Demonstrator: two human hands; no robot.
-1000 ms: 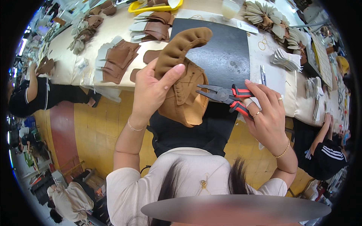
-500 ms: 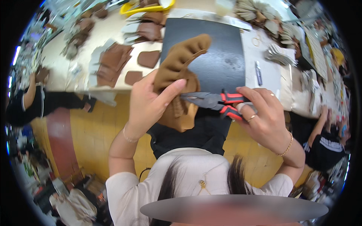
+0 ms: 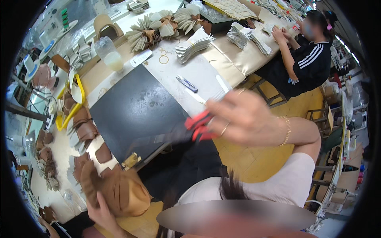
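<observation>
My left hand (image 3: pixel 101 212) grips a brown gathered leather piece (image 3: pixel 127 194) at the lower left, beside the table's near edge. The piece has puffy folds along one side and a smoother tan part; motion blurs it somewhat. In my right hand (image 3: pixel 252 119) is a pair of pliers (image 3: pixel 201 126) with red and black handles. Their blurred jaws point left over the near edge of a black mat (image 3: pixel 135 105), apart from the leather. The fingers of my right hand wrap round the handles.
Blue thread snips (image 3: pixel 186 83) lie right of the mat. Behind them are rubber bands (image 3: pixel 163 57) and stacked pale strips (image 3: pixel 194 45). A bottle of pale liquid (image 3: pixel 109 55) and a yellow tray (image 3: pixel 81 93) stand farther left. Another person (image 3: pixel 315 59) works at the right.
The pliers have come off the leather piece, and my hands are farther apart. The view has swung right, so the leather now appears at the lower left.
</observation>
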